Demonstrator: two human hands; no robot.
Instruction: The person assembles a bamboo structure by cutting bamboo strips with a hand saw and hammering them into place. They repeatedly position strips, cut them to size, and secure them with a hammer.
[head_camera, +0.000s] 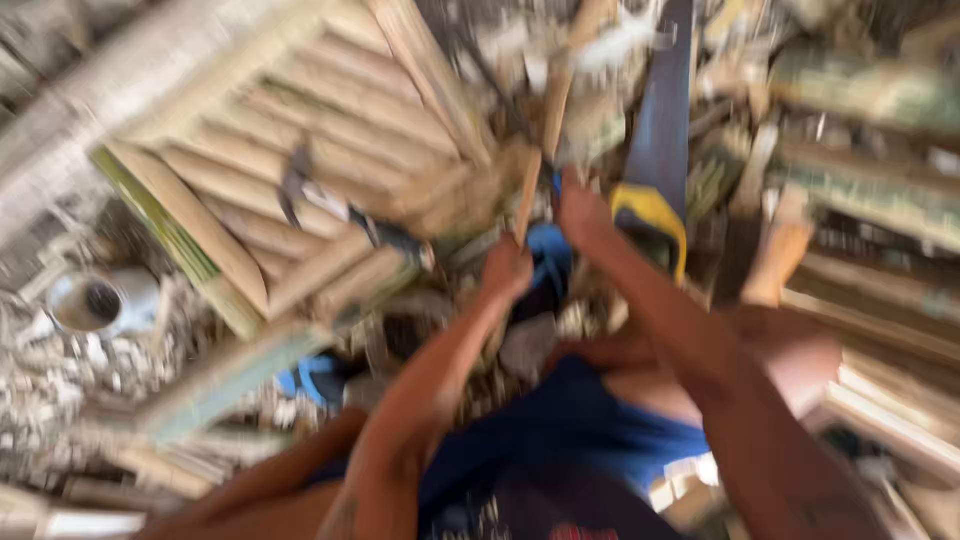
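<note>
Left hand (507, 268): fingers wrapped tight around the lower end of a thin bamboo strip (540, 150), which rises from the fist toward 12 o'clock, near the middle of the view.
Right hand (583, 215): just beside the left one, at about 2 o'clock from it; motion blur hides the fingers, so I cannot tell whether they are together or apart, or whether they touch the strip.
Hand saw (655, 150): blue blade, yellow handle, lying at 2 o'clock from the right hand, close to it.
Slatted bamboo panel (300, 170): a frame of parallel slats filling the 10 o'clock area, with a small dark tool lying on it.
Metal bowl (90, 300): on the ground at 9 o'clock, well apart from both hands.
Ground: covered in pale shavings and offcuts.
Blue sandal (310, 380): at 7 o'clock from the left hand.
Blue shorts (580, 420): at 6 o'clock.
</note>
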